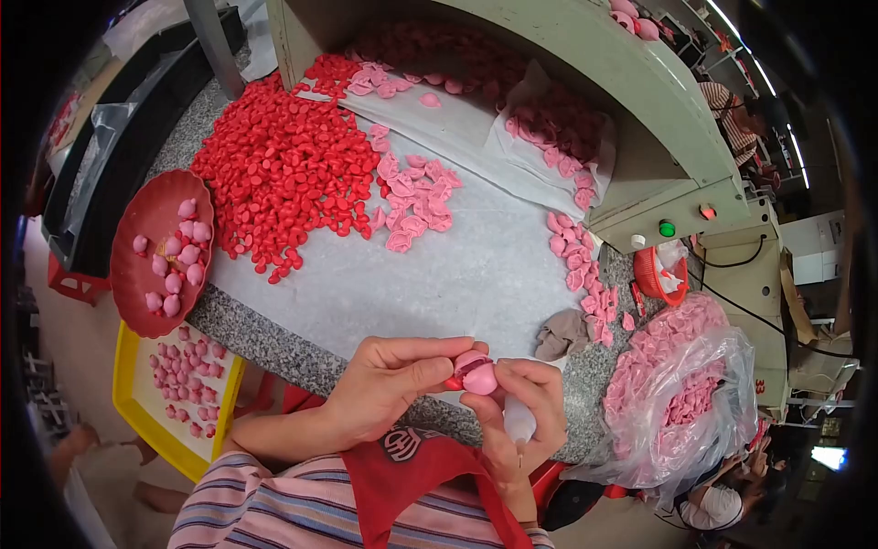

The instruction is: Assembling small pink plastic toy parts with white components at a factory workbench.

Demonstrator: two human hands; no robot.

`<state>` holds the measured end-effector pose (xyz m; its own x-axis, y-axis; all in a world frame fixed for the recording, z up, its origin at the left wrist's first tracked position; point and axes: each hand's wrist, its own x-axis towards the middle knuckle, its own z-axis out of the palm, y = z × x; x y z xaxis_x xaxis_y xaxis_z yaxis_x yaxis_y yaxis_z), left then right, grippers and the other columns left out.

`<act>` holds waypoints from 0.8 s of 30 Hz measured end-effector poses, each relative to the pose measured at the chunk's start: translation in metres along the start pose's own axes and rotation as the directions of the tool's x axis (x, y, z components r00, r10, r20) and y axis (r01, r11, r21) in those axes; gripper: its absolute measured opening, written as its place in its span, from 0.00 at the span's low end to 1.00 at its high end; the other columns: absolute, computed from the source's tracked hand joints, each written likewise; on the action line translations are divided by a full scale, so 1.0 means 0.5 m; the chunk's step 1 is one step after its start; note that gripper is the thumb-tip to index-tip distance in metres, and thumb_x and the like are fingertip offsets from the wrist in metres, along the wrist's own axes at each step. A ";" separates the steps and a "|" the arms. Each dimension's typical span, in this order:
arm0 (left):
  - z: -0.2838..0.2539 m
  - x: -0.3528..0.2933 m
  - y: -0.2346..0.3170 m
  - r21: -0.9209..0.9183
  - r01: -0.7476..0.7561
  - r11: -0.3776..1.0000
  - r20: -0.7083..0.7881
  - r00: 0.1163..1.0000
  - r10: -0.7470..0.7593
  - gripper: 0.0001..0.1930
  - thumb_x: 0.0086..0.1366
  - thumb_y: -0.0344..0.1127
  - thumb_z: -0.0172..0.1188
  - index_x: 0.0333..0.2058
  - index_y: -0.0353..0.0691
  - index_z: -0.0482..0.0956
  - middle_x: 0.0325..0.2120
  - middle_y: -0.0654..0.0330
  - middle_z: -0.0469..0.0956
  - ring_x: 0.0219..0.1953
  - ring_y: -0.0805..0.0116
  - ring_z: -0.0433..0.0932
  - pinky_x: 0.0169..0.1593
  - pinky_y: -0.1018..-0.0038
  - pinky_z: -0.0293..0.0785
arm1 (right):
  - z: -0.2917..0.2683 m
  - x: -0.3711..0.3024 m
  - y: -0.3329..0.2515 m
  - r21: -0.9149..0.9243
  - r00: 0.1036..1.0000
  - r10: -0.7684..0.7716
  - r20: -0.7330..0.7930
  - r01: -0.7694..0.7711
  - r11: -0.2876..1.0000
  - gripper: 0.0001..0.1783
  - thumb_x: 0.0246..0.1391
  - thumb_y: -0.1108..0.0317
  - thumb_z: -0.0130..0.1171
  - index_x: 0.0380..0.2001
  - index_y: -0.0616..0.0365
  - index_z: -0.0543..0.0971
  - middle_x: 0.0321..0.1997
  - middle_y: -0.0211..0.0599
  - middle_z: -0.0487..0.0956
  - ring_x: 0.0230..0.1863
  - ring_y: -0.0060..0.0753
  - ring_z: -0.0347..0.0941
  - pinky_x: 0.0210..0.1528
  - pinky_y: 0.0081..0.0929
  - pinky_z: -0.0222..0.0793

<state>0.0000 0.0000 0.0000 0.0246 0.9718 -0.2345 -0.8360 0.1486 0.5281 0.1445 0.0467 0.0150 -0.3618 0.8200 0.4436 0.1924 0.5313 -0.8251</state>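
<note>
In front of my chest, both hands hold a small rounded pink piece [479, 379] with a dark slot across its top. My left hand [389, 384] pinches its left side between thumb and fingers; a bit of red shows by the thumb tip. From the other side, the fingertips of my right hand [535, 403] grip the same piece. Tucked in the right palm is a small whitish squeeze bottle [519, 421], its thin needle tip pointing down toward me. Beyond my hands, loose curled pink pieces [416, 197] lie beside a big heap of small red pieces [283, 165].
White paper [412, 284] covers the speckled worktop. A grey-green machine housing [585, 55] arches over the back. Left are a red scalloped dish [128, 274] and a yellow-rimmed tray [151, 435]. Right are a grey cloth [564, 335], a red basket [647, 274] and a clear bag [722, 366] of pink pieces.
</note>
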 end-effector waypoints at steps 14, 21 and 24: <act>-0.015 -0.005 -0.002 0.228 -0.108 0.968 0.023 0.994 0.105 0.13 0.59 0.23 0.48 0.43 0.30 0.71 0.44 0.47 0.70 0.47 0.63 0.70 0.51 0.72 0.66 | 0.022 -0.027 0.014 0.059 0.999 0.040 -0.030 -0.039 0.998 0.19 0.34 0.80 0.64 0.36 0.63 0.75 0.37 0.43 0.70 0.37 0.34 0.69 0.33 0.22 0.70; -0.012 -0.006 -0.004 0.257 -0.125 0.958 0.036 0.992 0.120 0.12 0.59 0.24 0.49 0.43 0.31 0.72 0.44 0.48 0.71 0.46 0.65 0.71 0.50 0.73 0.66 | 0.023 -0.030 0.021 -0.021 0.997 -0.003 -0.079 0.001 1.000 0.19 0.32 0.72 0.68 0.33 0.61 0.76 0.34 0.42 0.73 0.33 0.33 0.74 0.31 0.21 0.72; -0.010 -0.008 -0.006 0.253 -0.129 0.959 0.030 0.992 0.125 0.12 0.59 0.24 0.49 0.43 0.31 0.72 0.43 0.49 0.71 0.46 0.65 0.71 0.50 0.73 0.66 | 0.023 -0.032 0.021 -0.004 0.996 -0.004 -0.089 0.003 1.000 0.19 0.32 0.72 0.69 0.33 0.61 0.76 0.33 0.42 0.73 0.33 0.33 0.74 0.31 0.21 0.72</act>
<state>-0.0006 -0.0055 -0.0048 -0.0637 0.9878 -0.1420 -0.6662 0.0638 0.7431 0.1419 0.0365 -0.0046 -0.2803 0.8336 0.4759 0.1947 0.5348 -0.8222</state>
